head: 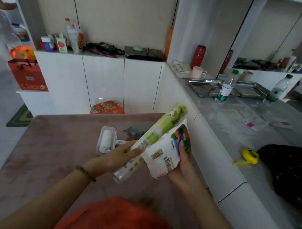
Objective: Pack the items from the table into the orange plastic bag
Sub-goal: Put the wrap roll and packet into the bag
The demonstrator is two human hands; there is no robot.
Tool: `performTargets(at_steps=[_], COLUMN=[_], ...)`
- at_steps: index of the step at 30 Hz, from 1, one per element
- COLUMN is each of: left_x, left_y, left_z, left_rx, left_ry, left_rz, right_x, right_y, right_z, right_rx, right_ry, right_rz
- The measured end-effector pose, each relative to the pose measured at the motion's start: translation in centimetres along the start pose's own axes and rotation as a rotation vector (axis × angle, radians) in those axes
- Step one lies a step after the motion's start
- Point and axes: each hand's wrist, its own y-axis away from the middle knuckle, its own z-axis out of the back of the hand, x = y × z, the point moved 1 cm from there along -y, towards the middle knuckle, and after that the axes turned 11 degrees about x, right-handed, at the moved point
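My left hand (121, 152) grips a long green-and-white packet (160, 131), held tilted up above the pink-covered table (57, 148). Beside it, my right hand (184, 165) holds a white printed pouch (165, 155), thumb over its colourful top corner. The two packs touch. The orange plastic bag (118, 218) lies at the near edge of the table, below my arms. Behind my hands on the table rest a lint roller in a clear case (106, 140) and a grey pouch (139, 130), partly hidden by the packet.
A grey counter (236, 124) runs along the right with two water bottles, metal trays (204, 87), a yellow tape measure (250, 155) and a black bag (290, 170). A red gift bag (27, 74) stands at left. A person's arm and sleeve show at the far upper left.
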Motion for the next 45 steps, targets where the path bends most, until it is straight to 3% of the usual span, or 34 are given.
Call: performTargets(at_steps=[3, 6, 11, 15, 17, 19, 23, 29, 31, 34, 36, 40, 45], left_x=[-5.0, -7.9, -8.5, -5.8, -2.9, 0.3, 4.9, 7.8, 7.4, 6.6, 6.3, 4.7, 2.2], left_y=[6.5, 12.8, 21.5, 28.9, 32.4, 35.6, 37.5, 34.8, 34.7, 35.5, 36.5, 39.4, 41.5], left_z=[-0.3, -0.7, -2.2, -3.3, -3.4, -4.1, -7.4, -9.5, -10.2, -10.2, -9.4, -8.2, -9.4], left_rx=[-0.027, -0.037, -0.027, -0.273, -0.421, -0.465, -0.470, -0.615, -0.646, -0.562, -0.541, -0.526, -0.365], left_ry=[-0.008, -0.163, -0.200, -0.021, -0.183, -0.427, -0.480, -0.227, 0.024, 0.602, 0.789, 0.531, 0.403], left_rz=[-0.083, -0.125, -0.145, -0.226, -0.095, 0.103, 0.335, 0.173, 0.102, -0.057, -0.120, -0.279, -0.392], right_x=[1.1, 1.6, 0.2, -1.8, -3.3, -5.1, -10.1, -16.2, -17.2, -17.6, -17.7, -17.6, -15.6], right_y=[1.6, 4.0, 9.9, 14.7, 16.7, 18.6, 21.7, 26.6, 27.7, 28.9, 29.5, 30.3, 28.4], right_z=[-6.4, -11.2, -17.1, -20.6, -21.6, -22.3, -22.5, -21.0, -20.2, -19.4, -19.1, -18.3, -18.5], right_rx=[0.106, 0.177, 0.255, 0.309, 0.311, 0.344, 0.384, 0.286, 0.243, 0.258, 0.272, 0.196, -0.160], right_ry=[0.073, 0.140, 0.124, 0.130, 0.127, 0.166, 0.189, 0.270, 0.280, 0.276, 0.269, 0.288, 0.271], right_rz=[0.054, 0.090, 0.138, 0.136, 0.062, -0.025, -0.196, -0.372, -0.456, -0.557, -0.600, -0.619, -0.375])
